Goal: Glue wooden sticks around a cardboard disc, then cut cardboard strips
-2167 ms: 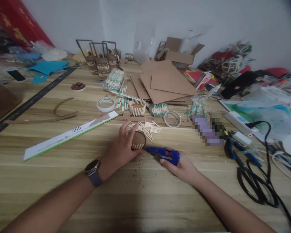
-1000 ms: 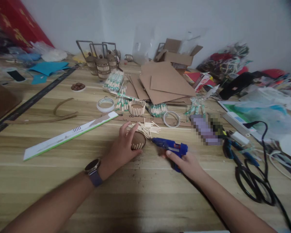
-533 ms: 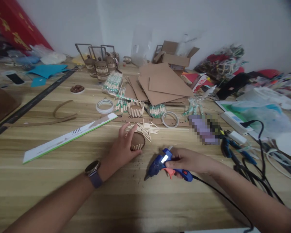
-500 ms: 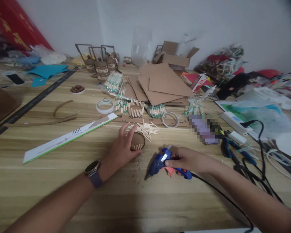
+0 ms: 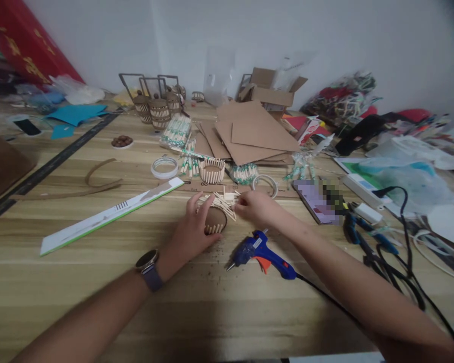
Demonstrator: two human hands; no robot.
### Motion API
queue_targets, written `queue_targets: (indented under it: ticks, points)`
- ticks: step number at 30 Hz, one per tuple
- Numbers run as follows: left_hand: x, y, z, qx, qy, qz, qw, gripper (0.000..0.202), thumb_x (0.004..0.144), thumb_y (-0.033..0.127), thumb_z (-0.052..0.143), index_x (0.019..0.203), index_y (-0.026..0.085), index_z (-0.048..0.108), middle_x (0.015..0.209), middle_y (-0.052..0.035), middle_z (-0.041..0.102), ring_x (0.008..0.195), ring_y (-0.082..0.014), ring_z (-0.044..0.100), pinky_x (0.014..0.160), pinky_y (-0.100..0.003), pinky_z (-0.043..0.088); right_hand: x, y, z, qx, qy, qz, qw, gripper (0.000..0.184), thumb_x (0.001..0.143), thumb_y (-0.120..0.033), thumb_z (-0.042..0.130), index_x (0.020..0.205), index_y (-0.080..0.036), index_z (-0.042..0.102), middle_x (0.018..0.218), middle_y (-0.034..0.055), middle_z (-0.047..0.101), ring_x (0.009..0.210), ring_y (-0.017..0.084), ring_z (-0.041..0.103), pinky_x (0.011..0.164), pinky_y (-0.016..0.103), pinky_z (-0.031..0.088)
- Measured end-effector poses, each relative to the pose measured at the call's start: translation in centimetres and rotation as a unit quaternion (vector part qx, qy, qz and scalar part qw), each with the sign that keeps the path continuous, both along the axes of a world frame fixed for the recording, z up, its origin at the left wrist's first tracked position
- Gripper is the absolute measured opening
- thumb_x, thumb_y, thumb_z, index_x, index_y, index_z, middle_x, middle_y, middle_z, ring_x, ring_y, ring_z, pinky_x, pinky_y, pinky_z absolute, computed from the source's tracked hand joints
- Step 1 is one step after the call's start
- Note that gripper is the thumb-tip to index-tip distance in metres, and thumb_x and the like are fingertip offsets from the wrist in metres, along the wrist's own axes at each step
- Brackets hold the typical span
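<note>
Count: 2 hands, both mine. My left hand (image 5: 191,222) is curved around 1 round brown base (image 5: 215,218), holding it between thumb and fingers on the table (image 5: 166,312), near the centre. At least 4 short sticks stand along the base's near edge. My right hand (image 5: 256,205) has its fingers bunched at the right end of 1 loose stick pile (image 5: 227,202), just beyond the base; I cannot tell whether they are closed on a stick.

1 blue glue gun (image 5: 260,248) lies to the right of the base, its nozzle pointing left and near. I count 2 tape rolls (image 5: 164,175), 1 left and 1 right of the centre, and 1 smartphone (image 5: 316,201) at right.

Containers: 1 fenced stick ring (image 5: 213,176) stands farther back, brown inside. 1 white dish (image 5: 123,146), far left, holds brown balls. 3 lidded miniature pails (image 5: 159,115) with tall handles stand far left, contents hidden. 1 clear bag (image 5: 176,131) holds green-banded sticks. 1 cardboard box (image 5: 272,96), far right, has its flaps raised; its contents are unclear.
</note>
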State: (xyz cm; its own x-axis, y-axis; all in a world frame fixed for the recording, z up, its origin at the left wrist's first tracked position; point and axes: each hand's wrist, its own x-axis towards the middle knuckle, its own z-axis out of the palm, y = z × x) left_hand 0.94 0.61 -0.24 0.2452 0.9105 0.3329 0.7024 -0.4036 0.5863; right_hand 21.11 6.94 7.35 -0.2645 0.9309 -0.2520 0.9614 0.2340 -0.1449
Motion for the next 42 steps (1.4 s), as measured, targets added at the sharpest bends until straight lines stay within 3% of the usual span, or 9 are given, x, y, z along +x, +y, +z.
queue_targets:
  ticks: [6, 13, 18, 20, 22, 24, 26, 36, 42]
  points:
    - [-0.1, 0.1, -0.1, -0.003, 0.001, -0.007, 1.000, 0.099, 0.067, 0.025, 0.086, 0.148, 0.030, 0.029, 0.152, -0.0155, 0.027, 0.143, -0.0398, 0.036, 0.111, -0.061, 0.042, -2.2, 1.3, -0.7, -0.006, -0.027, 0.004, 1.000, 0.019, 0.083, -0.025, 0.063, 0.079, -0.015, 0.078, 0.076, 0.0117, 0.075, 0.075, 0.022, 0.067, 0.062, 0.027, 0.038]
    - [-0.1, 0.1, -0.1, -0.002, 0.003, -0.006, 1.000, 0.101, 0.067, 0.024, 0.087, 0.148, 0.028, 0.028, 0.152, -0.0162, 0.026, 0.143, -0.0398, 0.034, 0.113, -0.060, 0.040, -1.2, 1.0, -0.4, -0.009, 0.040, 0.030, 0.999, 0.015, 0.080, -0.018, 0.062, 0.067, -0.015, 0.069, 0.074, 0.0105, 0.073, 0.074, 0.021, 0.066, 0.061, 0.026, 0.038]
    - [0.0, 0.1, -0.1, 0.012, -0.001, -0.014, 1.000, 0.098, 0.069, 0.025, 0.085, 0.147, 0.031, 0.026, 0.151, -0.0147, 0.026, 0.142, -0.0397, 0.035, 0.112, -0.061, 0.041, -0.2, -0.7, 0.0, -0.057, 0.168, 0.055, 0.983, 0.013, 0.086, -0.015, 0.050, 0.090, -0.017, 0.062, 0.071, 0.0001, 0.069, 0.062, 0.013, 0.064, 0.058, 0.021, 0.044]
    - [0.1, 0.1, -0.1, 0.016, -0.001, -0.012, 1.000, 0.098, 0.069, 0.023, 0.085, 0.147, 0.031, 0.025, 0.150, -0.0151, 0.026, 0.142, -0.0400, 0.035, 0.111, -0.061, 0.041, -0.2, -1.2, -0.4, -0.099, 0.232, 0.060, 0.966, 0.018, 0.085, -0.014, 0.049, 0.100, -0.018, 0.058, 0.072, -0.0027, 0.067, 0.059, 0.012, 0.063, 0.055, 0.020, 0.046]
    - [0.1, 0.1, -0.2, 0.018, -0.002, -0.011, 1.000, 0.099, 0.069, 0.021, 0.085, 0.147, 0.031, 0.025, 0.150, -0.0156, 0.026, 0.142, -0.0401, 0.035, 0.111, -0.061, 0.042, -0.2, -1.6, -1.0, -0.150, 0.334, 0.057, 0.929, 0.021, 0.084, -0.016, 0.052, 0.104, -0.019, 0.056, 0.073, -0.0039, 0.065, 0.059, 0.012, 0.062, 0.056, 0.021, 0.049]
    - [0.1, 0.1, -0.2, 0.019, -0.002, -0.011, 1.000, 0.099, 0.069, 0.021, 0.085, 0.147, 0.030, 0.026, 0.150, -0.0158, 0.026, 0.141, -0.0397, 0.036, 0.110, -0.061, 0.043, -0.1, -1.8, -1.6, -0.197, 0.434, 0.053, 0.877, 0.018, 0.082, -0.019, 0.057, 0.100, -0.020, 0.056, 0.071, -0.0046, 0.063, 0.059, 0.012, 0.061, 0.059, 0.024, 0.051]
    - [0.1, 0.1, -0.2, 0.018, -0.002, -0.013, 1.000, 0.098, 0.068, 0.021, 0.086, 0.147, 0.029, 0.026, 0.150, -0.0162, 0.027, 0.141, -0.0396, 0.036, 0.110, -0.060, 0.043, 0.1, -2.0, -2.2, -0.210, 0.478, 0.051, 0.851, 0.012, 0.080, -0.021, 0.061, 0.091, -0.021, 0.056, 0.069, -0.0045, 0.062, 0.062, 0.013, 0.062, 0.064, 0.027, 0.051]
    - [0.0, 0.2, -0.2, 0.023, -0.008, -0.012, 1.000, 0.094, 0.071, 0.025, 0.084, 0.147, 0.026, 0.029, 0.150, -0.0176, 0.029, 0.141, -0.0394, 0.037, 0.108, -0.059, 0.044, 0.0, -3.5, -2.4, -0.085, 0.380, 0.085, 0.917, 0.006, 0.080, -0.016, 0.062, 0.080, -0.020, 0.058, 0.067, -0.0048, 0.057, 0.064, 0.013, 0.054, 0.064, 0.024, 0.041]
    - [0.1, 0.1, -0.1, 0.010, -0.007, -0.013, 1.000, 0.095, 0.070, 0.025, 0.084, 0.148, 0.026, 0.029, 0.150, -0.0177, 0.029, 0.141, -0.0397, 0.037, 0.106, -0.057, 0.047, -0.5, -3.6, -2.3, -0.047, 0.341, 0.111, 0.932, 0.010, 0.081, -0.010, 0.062, 0.082, -0.019, 0.058, 0.070, -0.0042, 0.059, 0.064, 0.012, 0.051, 0.063, 0.022, 0.038]
